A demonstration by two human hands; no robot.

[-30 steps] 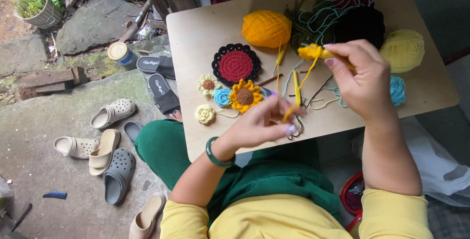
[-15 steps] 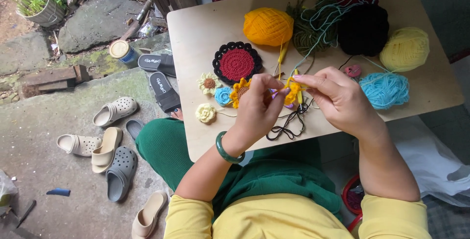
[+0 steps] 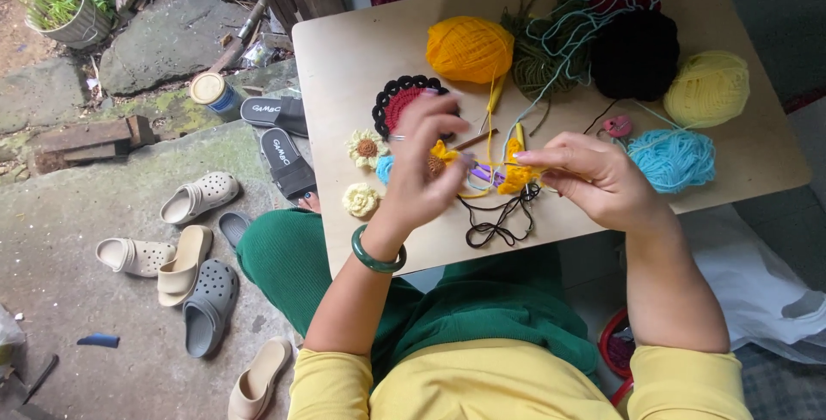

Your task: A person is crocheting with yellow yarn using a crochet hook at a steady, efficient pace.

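Observation:
My right hand point(image 3: 602, 181) pinches a small yellow crochet piece point(image 3: 519, 177) just above the wooden board point(image 3: 344, 58). A yellow strand runs from it up to the orange-yellow yarn ball point(image 3: 470, 48). My left hand point(image 3: 420, 175), with a green bangle on its wrist, is blurred and hovers over the red-and-black round crochet piece point(image 3: 397, 101), fingers raised. It partly hides a yellow crochet flower point(image 3: 443, 153). Whether it holds anything is unclear. Loose black yarn point(image 3: 497, 218) lies under the hands.
More yarn sits at the back of the board: dark green point(image 3: 542, 58), black point(image 3: 637, 54), pale yellow point(image 3: 707, 86), light blue point(image 3: 673, 160). Small cream crochet flowers point(image 3: 361, 199) lie at the left. Sandals and clogs point(image 3: 202, 295) are scattered on the concrete floor, beside a tin can point(image 3: 213, 93).
My right hand came down from the back of the board with the yellow piece, toward the middle. My left hand, pinching beside it half a second ago, has lifted away to the left.

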